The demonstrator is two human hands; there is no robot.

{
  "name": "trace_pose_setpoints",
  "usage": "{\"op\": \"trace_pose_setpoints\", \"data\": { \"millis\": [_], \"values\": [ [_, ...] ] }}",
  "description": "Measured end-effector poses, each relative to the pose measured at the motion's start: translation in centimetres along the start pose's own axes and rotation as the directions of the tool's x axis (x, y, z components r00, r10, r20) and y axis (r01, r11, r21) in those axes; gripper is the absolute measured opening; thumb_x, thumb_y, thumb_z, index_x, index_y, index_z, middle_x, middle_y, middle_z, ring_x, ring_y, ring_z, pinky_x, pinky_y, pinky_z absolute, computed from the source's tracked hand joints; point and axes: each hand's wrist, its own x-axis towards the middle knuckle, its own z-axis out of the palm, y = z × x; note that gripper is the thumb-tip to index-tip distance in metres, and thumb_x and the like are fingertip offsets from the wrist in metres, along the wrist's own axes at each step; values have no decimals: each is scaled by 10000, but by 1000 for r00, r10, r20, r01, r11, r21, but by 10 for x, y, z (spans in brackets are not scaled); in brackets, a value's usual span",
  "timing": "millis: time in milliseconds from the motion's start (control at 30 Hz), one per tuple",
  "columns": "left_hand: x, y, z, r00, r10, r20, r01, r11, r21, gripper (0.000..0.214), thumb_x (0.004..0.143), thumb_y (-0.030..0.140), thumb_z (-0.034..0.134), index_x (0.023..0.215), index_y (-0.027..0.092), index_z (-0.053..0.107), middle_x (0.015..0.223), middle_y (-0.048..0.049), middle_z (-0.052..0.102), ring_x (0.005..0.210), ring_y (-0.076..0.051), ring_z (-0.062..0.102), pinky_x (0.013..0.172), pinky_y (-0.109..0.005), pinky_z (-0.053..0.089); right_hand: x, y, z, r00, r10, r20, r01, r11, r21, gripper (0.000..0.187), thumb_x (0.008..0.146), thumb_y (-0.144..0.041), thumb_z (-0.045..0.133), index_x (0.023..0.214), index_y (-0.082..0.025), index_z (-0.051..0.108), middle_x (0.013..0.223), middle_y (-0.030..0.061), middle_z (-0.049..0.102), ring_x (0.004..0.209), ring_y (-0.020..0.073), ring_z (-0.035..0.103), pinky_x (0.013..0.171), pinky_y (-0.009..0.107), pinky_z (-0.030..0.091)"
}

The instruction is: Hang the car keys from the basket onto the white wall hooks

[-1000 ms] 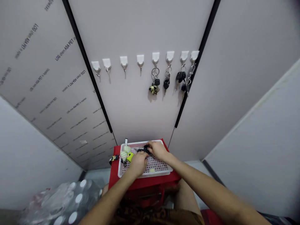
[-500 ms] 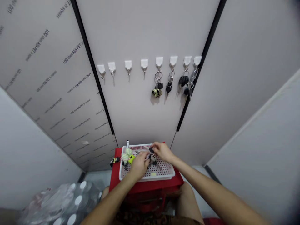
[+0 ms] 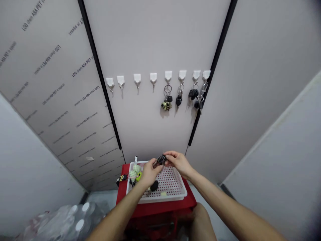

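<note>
A bunch of keys [image 3: 161, 160] with black heads is held between both hands above the far side of a white perforated basket [image 3: 163, 200]. My left hand [image 3: 149, 174] is closed on the bunch from the left. From the right, the fingers of my right hand [image 3: 179, 163] pinch its other end. Below my left hand a black key head [image 3: 154, 185] lies in the basket. At the basket's left end are pale green checked pieces [image 3: 134, 173] and a bright yellow-green item [image 3: 138, 176], partly behind my left hand.
White hooks [image 3: 153, 77] run in a row along the wall panel; several key bunches [image 3: 167, 106] hang on the right-hand ones. The basket stands on a red box [image 3: 122, 190]. Capped plastic bottles [image 3: 79, 225] are at lower left.
Both hands have lifted the keys up from the basket and brought them together above its far edge. The view has tilted slightly, so the hooks sit lower.
</note>
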Motion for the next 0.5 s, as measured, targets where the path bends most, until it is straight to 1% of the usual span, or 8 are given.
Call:
{"op": "trace_pose_setpoints", "data": {
  "millis": [100, 200, 267, 300, 333, 367, 433, 500],
  "values": [
    [2, 6, -8, 999, 13, 38, -12, 1000, -18, 195, 654, 280, 414, 724, 117, 495, 611, 13, 508, 570, -73, 447, 532, -177, 356, -1, -3, -1, 1000, 7, 7, -7, 1000, -4, 185, 563, -251, 498, 701, -128, 489, 417, -50, 490, 385, 50, 455, 469, 209, 397],
    [3, 12, -11, 996, 38, 76, -36, 999, -28, 242, 695, 285, 351, 765, 120, 514, 641, 0, 531, 600, -78, 465, 557, -181, 369, -3, -3, 1, 999, -5, 37, 5, 1000, -17, 217, 558, -265, 508, 724, -127, 485, 465, -43, 496, 410, 53, 458, 499, 228, 403],
    [4, 14, -12, 996, 48, 74, -45, 998, -43, 263, 708, 275, 329, 812, 119, 514, 664, -10, 545, 618, -84, 478, 575, -187, 377, -3, -3, 1, 999, -35, 36, 39, 994, -103, 233, 552, -252, 512, 745, -128, 479, 506, -39, 495, 434, 58, 459, 519, 241, 402],
    [4, 14, -12, 997, 50, 59, -47, 998, -39, 275, 713, 274, 321, 829, 116, 513, 664, -15, 549, 615, -86, 481, 578, -192, 380, -2, -3, 1, 997, -63, 32, 68, 979, -191, 235, 551, -245, 511, 753, -129, 481, 520, -36, 492, 448, 64, 460, 524, 246, 398],
    [4, 14, -12, 998, 54, 39, -53, 998, -28, 285, 716, 277, 314, 839, 113, 513, 661, -18, 550, 609, -88, 482, 578, -196, 381, -1, -3, 0, 994, -108, 26, 111, 946, -306, 229, 553, -241, 508, 753, -131, 490, 536, -29, 491, 472, 75, 465, 531, 251, 393],
    [3, 15, -12, 998, 66, 17, -65, 998, -9, 293, 718, 281, 310, 843, 113, 515, 664, -21, 551, 605, -89, 481, 580, -201, 381, -1, -3, -1, 985, -172, 21, 164, 887, -432, 212, 560, -239, 501, 744, -134, 506, 568, -14, 497, 519, 91, 476, 548, 257, 389],
    [3, 18, -13, 993, 114, -17, -113, 992, 58, 295, 717, 292, 314, 831, 122, 527, 677, -24, 551, 616, -95, 477, 594, -209, 376, 0, -6, -3, 942, -333, 39, 278, 712, -644, 165, 587, -239, 479, 708, -146, 541, 710, 35, 514, 694, 131, 486, 633, 271, 374],
    [2, 24, -16, 983, 183, -26, -177, 974, 143, 285, 714, 295, 324, 809, 137, 542, 694, -24, 551, 641, -100, 469, 616, -213, 366, 1, -11, -4, 885, -455, 93, 359, 544, -758, 142, 615, -236, 454, 666, -156, 560, 855, 63, 495, 847, 154, 437, 725, 279, 336]
  ]
}}
